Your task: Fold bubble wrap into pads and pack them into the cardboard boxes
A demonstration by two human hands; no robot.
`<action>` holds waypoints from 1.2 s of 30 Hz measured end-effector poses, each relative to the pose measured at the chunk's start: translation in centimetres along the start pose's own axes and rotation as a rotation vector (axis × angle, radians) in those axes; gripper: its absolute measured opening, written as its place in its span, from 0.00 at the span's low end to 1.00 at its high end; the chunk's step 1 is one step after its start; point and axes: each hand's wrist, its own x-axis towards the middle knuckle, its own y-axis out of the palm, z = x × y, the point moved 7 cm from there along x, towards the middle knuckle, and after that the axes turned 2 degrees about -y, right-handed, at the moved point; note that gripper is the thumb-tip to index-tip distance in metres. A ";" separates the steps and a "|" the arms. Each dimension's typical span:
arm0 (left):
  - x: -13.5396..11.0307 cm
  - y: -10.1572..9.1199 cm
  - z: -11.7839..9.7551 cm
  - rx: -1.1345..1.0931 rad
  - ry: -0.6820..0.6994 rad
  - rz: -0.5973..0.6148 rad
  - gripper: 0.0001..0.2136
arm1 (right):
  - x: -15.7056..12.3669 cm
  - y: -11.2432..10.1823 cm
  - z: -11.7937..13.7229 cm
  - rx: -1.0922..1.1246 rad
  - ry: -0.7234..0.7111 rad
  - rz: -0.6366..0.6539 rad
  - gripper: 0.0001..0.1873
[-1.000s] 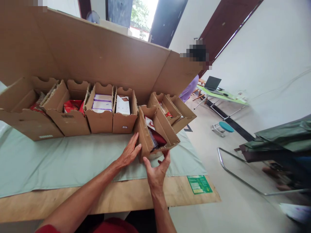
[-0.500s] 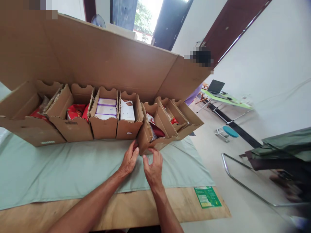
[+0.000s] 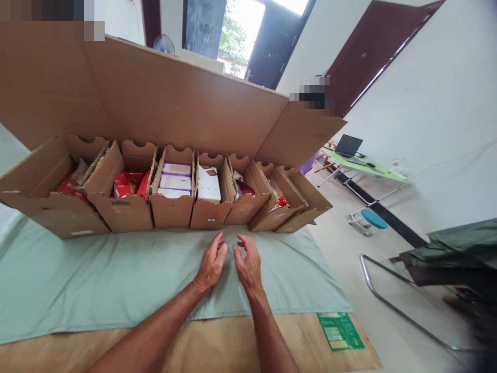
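Note:
My left hand (image 3: 212, 263) and my right hand (image 3: 247, 263) hover side by side over the pale green cloth (image 3: 97, 274), fingers loosely spread, holding nothing. Just beyond them stands a row of several open cardboard boxes. Nearest my fingertips is a narrow box (image 3: 244, 204) with red packets inside, now lined up with the rest. To its left stand a box with a white carton (image 3: 209, 207) and a box of white and purple packs (image 3: 173, 199). Two further boxes (image 3: 279, 207) stand to its right.
A tall cardboard sheet (image 3: 163, 98) stands behind the boxes. Larger boxes with red packets (image 3: 124, 199) fill the left end. A green label (image 3: 340, 331) lies on the wooden table edge. To the right are a metal chair frame (image 3: 392, 305), a blue stool (image 3: 373, 218) and a laptop desk (image 3: 361, 158).
Both hands pushed the narrow box with red packets back into the row, then let go and drew back over the cloth. The view rose a little.

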 end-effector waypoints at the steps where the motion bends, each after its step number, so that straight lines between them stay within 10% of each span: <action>1: 0.0 0.0 -0.1 -0.001 -0.003 0.000 0.30 | 0.1 -0.4 0.9 0.035 0.008 0.010 0.19; 8: 0.0 0.4 -1.9 -0.003 0.055 0.046 0.21 | 7.1 0.6 10.6 -0.088 -0.126 0.213 0.33; 13: -1.3 0.0 -3.2 0.030 0.045 -0.060 0.18 | 9.3 0.6 12.4 -0.324 -0.084 0.251 0.10; 17: -6.2 -2.9 -4.8 0.069 0.069 -0.152 0.12 | 5.0 -3.8 12.3 -0.109 -0.156 0.194 0.06; 22: -14.0 -9.1 -5.9 0.247 0.147 -0.270 0.08 | -3.2 -14.3 9.0 0.083 -0.174 0.155 0.04; 27: -14.7 -10.5 -5.9 0.296 0.087 -0.247 0.20 | -9.3 -23.2 1.7 0.183 0.096 -0.123 0.17; 31: -12.5 -6.7 -6.3 0.228 0.044 -0.059 0.35 | -13.9 -22.1 -1.4 0.416 0.226 -0.148 0.35; 36: -12.2 -2.3 -6.3 0.156 -0.016 0.195 0.32 | -16.0 -16.4 -1.7 0.270 0.324 -0.054 0.25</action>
